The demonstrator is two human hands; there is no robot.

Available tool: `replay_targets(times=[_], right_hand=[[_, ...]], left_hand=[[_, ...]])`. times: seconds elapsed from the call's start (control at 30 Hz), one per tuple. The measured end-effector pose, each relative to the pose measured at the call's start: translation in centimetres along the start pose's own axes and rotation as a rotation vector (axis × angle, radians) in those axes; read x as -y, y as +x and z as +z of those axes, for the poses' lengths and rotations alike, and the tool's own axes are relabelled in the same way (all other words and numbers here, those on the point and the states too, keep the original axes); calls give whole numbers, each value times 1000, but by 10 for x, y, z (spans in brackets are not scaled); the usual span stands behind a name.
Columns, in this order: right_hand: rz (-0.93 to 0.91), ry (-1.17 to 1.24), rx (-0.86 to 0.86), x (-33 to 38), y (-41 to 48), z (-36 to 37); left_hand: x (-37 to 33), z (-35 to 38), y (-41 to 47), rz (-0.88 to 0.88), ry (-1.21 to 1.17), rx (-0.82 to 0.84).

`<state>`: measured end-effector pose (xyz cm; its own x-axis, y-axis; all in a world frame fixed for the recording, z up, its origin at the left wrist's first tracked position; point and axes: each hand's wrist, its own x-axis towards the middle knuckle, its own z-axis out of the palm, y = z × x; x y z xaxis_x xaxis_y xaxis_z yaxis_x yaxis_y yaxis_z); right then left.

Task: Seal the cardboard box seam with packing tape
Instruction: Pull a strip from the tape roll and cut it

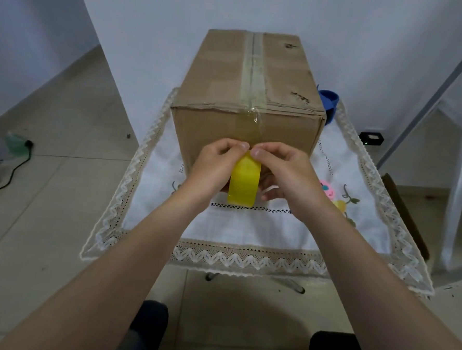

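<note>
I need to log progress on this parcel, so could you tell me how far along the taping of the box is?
Mostly done: a strip of clear tape already runs along the top seam of the box and folds over the near edge onto the front face. In hand: the left hand and right hand pinch the tape at the yellow roll against that face. Left: separating the strip from the roll and pressing its end flat.

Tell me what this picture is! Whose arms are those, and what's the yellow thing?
The picture comes from a camera worn on a person's head, looking down, so the arms are that person's own. A cardboard box stands on a table with a lacy cloth. Clear tape already runs along the box's top seam and down its near side. The left hand and right hand together hold a yellow tape roll against the box's near side, fingertips pinching where the tape leaves the roll.
</note>
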<state>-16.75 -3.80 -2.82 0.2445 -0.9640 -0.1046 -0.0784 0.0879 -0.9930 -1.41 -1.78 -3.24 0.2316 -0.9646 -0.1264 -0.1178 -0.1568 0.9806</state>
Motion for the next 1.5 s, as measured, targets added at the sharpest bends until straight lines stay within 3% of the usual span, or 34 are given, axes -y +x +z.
replay_targets(times=[0.37,1.13,1.5], right_hand=[[33,-32,15,9,6,-4],[106,-34,-4,-3,7,0],[105,-51,5,-5,8,1]], left_hand=[[-3,-2,-5,-27,-33,40],[7,11,-6,-74,-22,-51],[8,10,-6,47,38,-90]])
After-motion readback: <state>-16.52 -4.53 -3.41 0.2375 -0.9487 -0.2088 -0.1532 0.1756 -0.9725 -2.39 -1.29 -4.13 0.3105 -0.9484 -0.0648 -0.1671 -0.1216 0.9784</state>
